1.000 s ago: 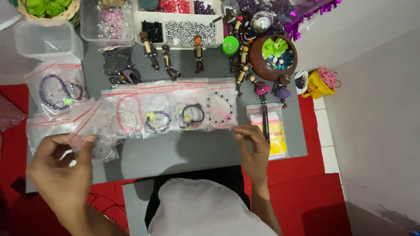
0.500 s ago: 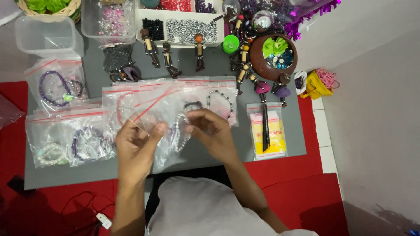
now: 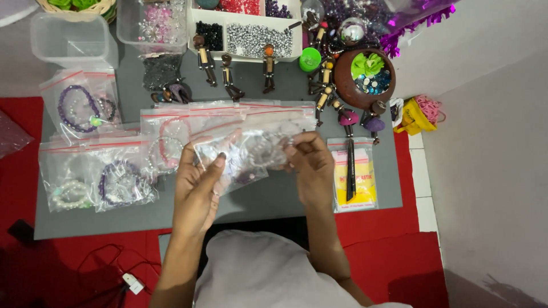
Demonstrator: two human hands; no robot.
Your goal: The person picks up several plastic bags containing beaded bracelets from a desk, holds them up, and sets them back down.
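My left hand and my right hand hold up a clear zip bag with a beaded bracelet between them, above the grey mat. The left hand pinches its left edge, the right hand its right edge. Under the raised bag lie more clear red-striped zip bags in a row. To the left, other bags hold a purple bracelet, a white pearl bracelet and a larger purple bracelet.
A yellow packet with a black tool on it lies right of my hands. Bead trays, small wooden figures, a brown bowl, a green cap and clear tubs line the back. Red floor mat surrounds.
A second ago my hands were apart, the left at the bags on the left. They came together at the middle, picked up one bag and now hold it spread and raised.
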